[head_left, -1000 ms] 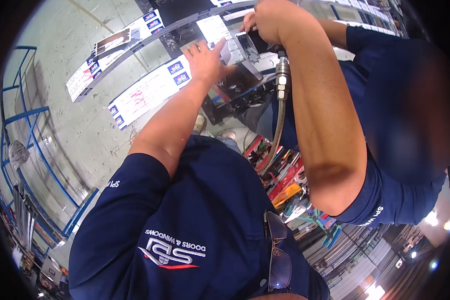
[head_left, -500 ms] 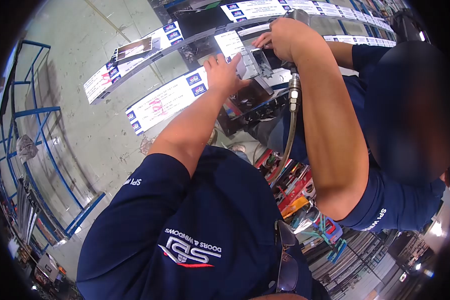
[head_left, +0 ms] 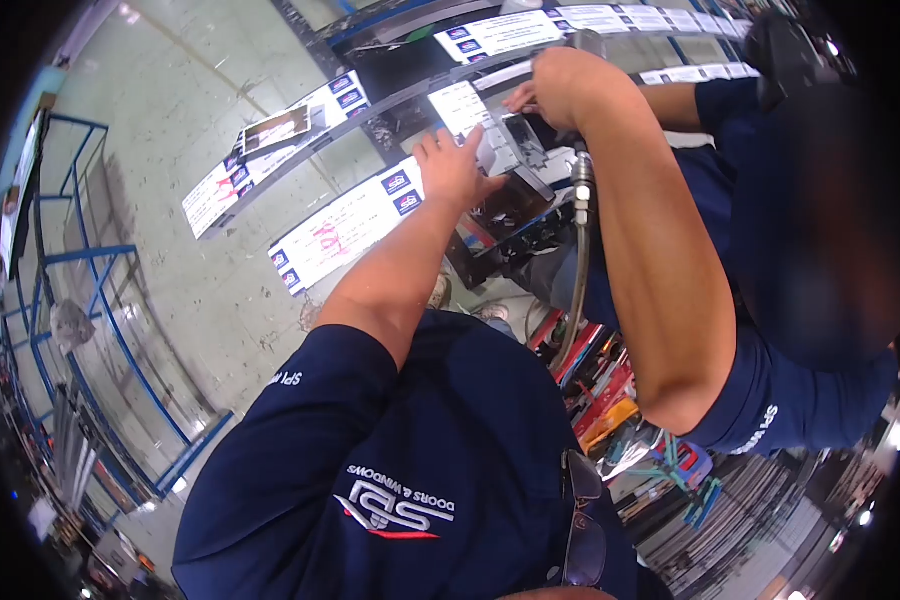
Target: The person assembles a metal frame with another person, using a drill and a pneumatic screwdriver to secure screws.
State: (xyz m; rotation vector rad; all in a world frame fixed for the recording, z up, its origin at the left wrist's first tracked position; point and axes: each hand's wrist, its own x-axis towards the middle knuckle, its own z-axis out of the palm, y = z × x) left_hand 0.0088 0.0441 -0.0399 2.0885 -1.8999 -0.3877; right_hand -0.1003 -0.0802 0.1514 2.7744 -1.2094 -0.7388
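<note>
Camera view being shifted slightly since prev. frame, the L hand [head_left: 453,172] is being kept spread wide, fingers resting on the labelled profile [head_left: 457,104]; R hand's grip can't be told. Profile is being flanked by the L hand and a co-worker's hand [head_left: 568,85], w/ hose coupling [head_left: 583,190] hanging nearby.

Blue metal rack [head_left: 90,254] on pale, scuffed floor [head_left: 190,100].

I'm seeing the labelled profile [head_left: 365,215] lying slantwise, white with blue logos and red marks; the shorter piece [head_left: 458,104], also white, is sitting crosswise near its end.
</note>
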